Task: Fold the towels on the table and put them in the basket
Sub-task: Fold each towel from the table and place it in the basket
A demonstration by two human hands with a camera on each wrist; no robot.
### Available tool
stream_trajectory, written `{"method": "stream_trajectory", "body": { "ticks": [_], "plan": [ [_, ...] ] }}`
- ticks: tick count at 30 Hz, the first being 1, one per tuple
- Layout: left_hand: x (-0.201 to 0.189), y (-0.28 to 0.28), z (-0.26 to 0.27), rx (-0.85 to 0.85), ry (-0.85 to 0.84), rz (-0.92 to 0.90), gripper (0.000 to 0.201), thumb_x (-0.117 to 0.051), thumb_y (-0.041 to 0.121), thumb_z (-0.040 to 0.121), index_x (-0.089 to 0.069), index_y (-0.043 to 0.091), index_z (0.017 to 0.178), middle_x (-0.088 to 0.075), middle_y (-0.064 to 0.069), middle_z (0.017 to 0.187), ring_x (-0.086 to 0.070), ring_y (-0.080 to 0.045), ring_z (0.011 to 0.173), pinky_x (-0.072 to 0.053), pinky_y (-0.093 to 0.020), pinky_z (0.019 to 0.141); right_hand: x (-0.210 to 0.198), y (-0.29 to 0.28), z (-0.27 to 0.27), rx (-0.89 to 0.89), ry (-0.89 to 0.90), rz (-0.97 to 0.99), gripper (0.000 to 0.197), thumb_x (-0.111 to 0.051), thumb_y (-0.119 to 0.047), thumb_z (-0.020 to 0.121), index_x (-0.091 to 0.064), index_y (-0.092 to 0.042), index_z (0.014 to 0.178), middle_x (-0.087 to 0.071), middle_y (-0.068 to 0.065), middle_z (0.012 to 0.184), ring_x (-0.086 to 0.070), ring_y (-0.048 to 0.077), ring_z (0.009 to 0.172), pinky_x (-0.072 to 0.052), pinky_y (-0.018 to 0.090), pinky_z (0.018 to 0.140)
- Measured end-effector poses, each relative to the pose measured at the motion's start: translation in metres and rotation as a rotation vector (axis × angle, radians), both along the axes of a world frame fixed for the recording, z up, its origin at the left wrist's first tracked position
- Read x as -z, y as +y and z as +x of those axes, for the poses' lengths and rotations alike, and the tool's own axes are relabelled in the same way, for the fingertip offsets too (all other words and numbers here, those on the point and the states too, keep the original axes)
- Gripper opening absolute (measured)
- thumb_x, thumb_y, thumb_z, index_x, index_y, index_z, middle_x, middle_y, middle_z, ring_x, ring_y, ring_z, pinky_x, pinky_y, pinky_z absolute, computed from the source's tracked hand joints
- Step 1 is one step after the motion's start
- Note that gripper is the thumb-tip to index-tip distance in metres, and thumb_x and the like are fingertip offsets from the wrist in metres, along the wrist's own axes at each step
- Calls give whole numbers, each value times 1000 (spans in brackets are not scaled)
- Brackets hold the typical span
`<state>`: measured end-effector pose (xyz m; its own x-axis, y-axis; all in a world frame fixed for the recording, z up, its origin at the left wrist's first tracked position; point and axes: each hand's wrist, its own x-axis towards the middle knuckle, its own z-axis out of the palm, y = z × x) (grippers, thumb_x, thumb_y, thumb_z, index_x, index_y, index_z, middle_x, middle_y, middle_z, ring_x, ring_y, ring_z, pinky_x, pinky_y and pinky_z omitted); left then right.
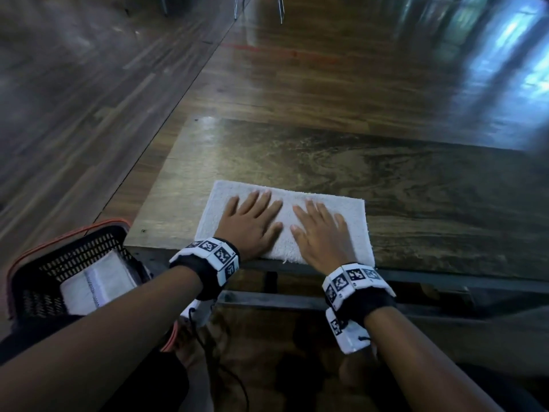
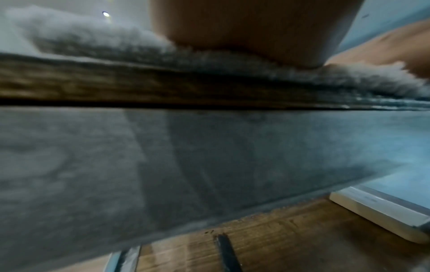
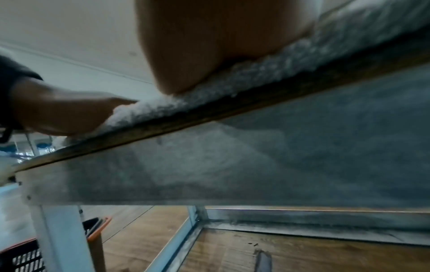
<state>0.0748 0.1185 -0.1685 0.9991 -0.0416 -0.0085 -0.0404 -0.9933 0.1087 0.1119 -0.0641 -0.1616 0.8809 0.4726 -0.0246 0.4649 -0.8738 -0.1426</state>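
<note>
A white folded towel [image 1: 350, 215] lies at the near edge of the wooden table [image 1: 416, 185]. My left hand [image 1: 252, 218] and right hand [image 1: 320, 230] both press flat on it, fingers straight and spread, side by side. In the left wrist view the heel of my left hand [image 2: 244, 27] rests on the towel [image 2: 104, 42] at the table edge. The right wrist view has my right palm [image 3: 209, 46] on the towel [image 3: 232, 77] and my left hand [image 3: 69, 114] further along it. The black basket [image 1: 38, 281] with an orange rim sits low at the left, holding a folded white towel [image 1: 98, 283].
The basket [image 3: 21, 257] stands on the wood floor beside the table's grey metal frame [image 3: 256, 165]. Chair legs [image 1: 280, 10] stand far off across the floor. A white flat object [image 2: 377, 213] lies on the floor under the table.
</note>
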Motion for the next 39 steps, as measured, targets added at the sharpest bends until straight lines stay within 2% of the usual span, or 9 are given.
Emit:
{"method": "stream_trajectory", "body": {
  "ticks": [4,8,12,16,21,25,30,34,39],
  "plan": [
    [-1,31,1,-104,52,-17,78,-1,80,77,-1,43,145,2,7,159,3,-17,146,2,-52,115,-3,-42,18,123,60,-102,70,-10,-67,89,-7,-31,149,4,-6,159,5,14,146,0,48,117],
    [-23,29,-6,-161,140,41,77,-16,73,84,-9,28,147,-1,-3,159,1,-22,146,4,-56,113,-12,-72,29,164,65,-134,74,-14,-67,88,-9,-25,149,2,-6,159,3,16,146,-6,50,117],
    [-48,-23,-33,109,32,-61,52,-32,56,88,-41,23,128,-29,-10,149,-26,-26,138,-19,-50,112,-18,-77,35,131,74,-117,73,-22,-64,90,-13,-22,149,-3,-3,159,1,16,146,-8,48,117],
    [-47,-56,-56,228,100,-127,53,-27,62,89,-39,27,127,-39,-4,137,-38,-23,127,-35,-43,102,-20,-75,35,130,86,-70,72,-27,-62,91,-16,-21,148,-4,0,159,-4,17,146,-10,47,117],
    [-40,-34,-29,207,57,-38,54,-17,63,89,-44,33,124,-43,1,138,-38,-19,129,-31,-44,103,-27,-76,29,128,28,-129,66,-28,-61,91,-27,-22,144,-21,1,155,-22,22,140,-19,45,111],
    [-38,-3,0,19,58,101,57,-18,64,88,-42,33,130,-30,-7,149,-24,-26,140,-8,-59,112,-30,-77,19,84,-49,-65,44,-31,-46,96,-47,-25,131,-44,2,135,-34,23,125,-21,42,102],
    [-40,10,2,35,-5,87,48,-41,56,88,-46,27,127,-30,-12,149,-26,-30,138,-10,-52,113,-30,-75,18,78,-49,76,27,-42,-33,95,-59,-30,116,-56,-3,118,-44,18,115,-23,39,97],
    [-42,-18,-21,468,-162,15,31,-58,40,81,-62,25,108,-63,-3,109,-60,-22,98,-45,-35,85,-30,-79,26,281,57,250,22,-49,-35,91,-59,-29,110,-62,-3,113,-53,19,111,-27,44,101],
    [-30,-29,-31,526,-253,-32,37,-78,37,68,-65,19,97,-64,-3,95,-62,-24,85,-48,-29,71,-29,-75,28,322,106,129,35,-52,-47,87,-63,-23,110,-57,3,119,-50,26,114,-30,50,104]
  ]
}}
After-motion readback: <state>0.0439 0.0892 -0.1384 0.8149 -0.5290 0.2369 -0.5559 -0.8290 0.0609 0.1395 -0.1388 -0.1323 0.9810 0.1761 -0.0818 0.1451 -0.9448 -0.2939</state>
